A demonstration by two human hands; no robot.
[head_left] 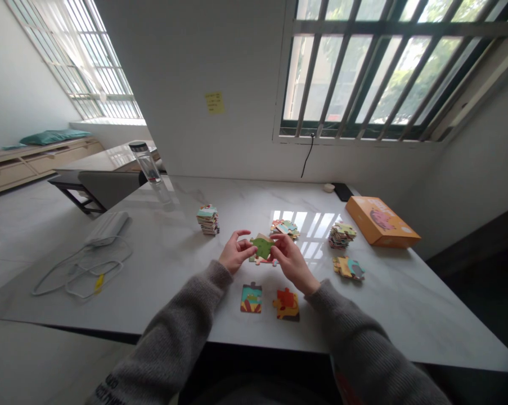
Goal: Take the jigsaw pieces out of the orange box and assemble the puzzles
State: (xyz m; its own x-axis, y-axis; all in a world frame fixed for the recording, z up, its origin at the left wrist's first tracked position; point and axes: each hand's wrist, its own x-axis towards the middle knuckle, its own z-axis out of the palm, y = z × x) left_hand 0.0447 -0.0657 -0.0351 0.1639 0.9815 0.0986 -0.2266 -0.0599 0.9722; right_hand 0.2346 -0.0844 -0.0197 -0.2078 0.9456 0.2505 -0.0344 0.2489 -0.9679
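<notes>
A green jigsaw puzzle piece (262, 247) is held up over the table between my two hands. My left hand (237, 252) pinches its left edge, and my right hand (291, 257) grips the right edge. Partly hidden beneath it, a red and white puzzle piece (265, 261) shows. Closer to me lie a teal and yellow puzzle piece (251, 298) and a red and orange puzzle piece (286, 305), apart from each other. Just beyond my right hand is a loose heap of puzzle pieces (284, 228).
Stacked puzzle pieces (207, 219) stand at left; another stack (342, 235) and a low pile (349, 269) sit at right. An orange box (381, 221), a black phone-like slab (343, 192), a glass bottle (146, 163) and a white device with a cable (107, 229) are on the white table (169, 298).
</notes>
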